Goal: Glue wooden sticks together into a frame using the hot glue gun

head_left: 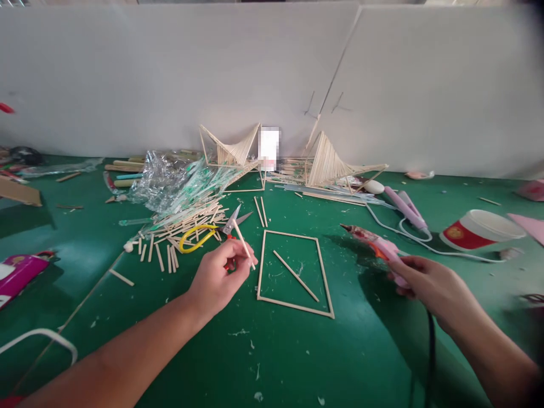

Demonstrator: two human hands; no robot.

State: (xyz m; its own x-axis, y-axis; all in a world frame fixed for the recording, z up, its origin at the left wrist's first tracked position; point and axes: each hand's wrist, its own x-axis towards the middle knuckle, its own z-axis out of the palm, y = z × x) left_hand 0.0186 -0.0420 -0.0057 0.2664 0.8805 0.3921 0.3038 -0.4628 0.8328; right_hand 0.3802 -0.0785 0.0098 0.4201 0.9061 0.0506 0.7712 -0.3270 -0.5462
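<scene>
A: Where are the 2 hands, and what is in them?

B: Both reach in from the bottom edge over a green table [297, 362]. The left hand [219, 277] comes in on a bare forearm angled up from the lower left, wrist straight, back of the hand facing up. Its fingers [245, 259] are curled together and pinch a thin wooden stick [243, 242], which slants up and away from the fingertips. The hand hovers just left of a flat 4-sided frame [293, 272] made of sticks lying on the table.

A: And the right hand?

B: The right hand [429, 283] enters from the lower right, forearm angled up and left. Its fingers are wrapped tight around the handle of a pink glue gun [376, 245], whose nozzle points left toward the frame without touching it. A dark cord [430, 351] hangs from the gun under the wrist.

A: What lies inside the frame?

B: 1 loose stick [295, 276] lies diagonally inside it.

A: Anything near the left hand?

B: Scissors [233, 222] with a yellow handle loop lie just beyond the fingers, beside a pile of sticks [182, 226] and crumpled clear plastic [170, 178]. Further back, 2 stick models [323, 164] stand against a white wall [170, 73]. A red and white paper cup [480, 229] lies tipped over on the right.
</scene>
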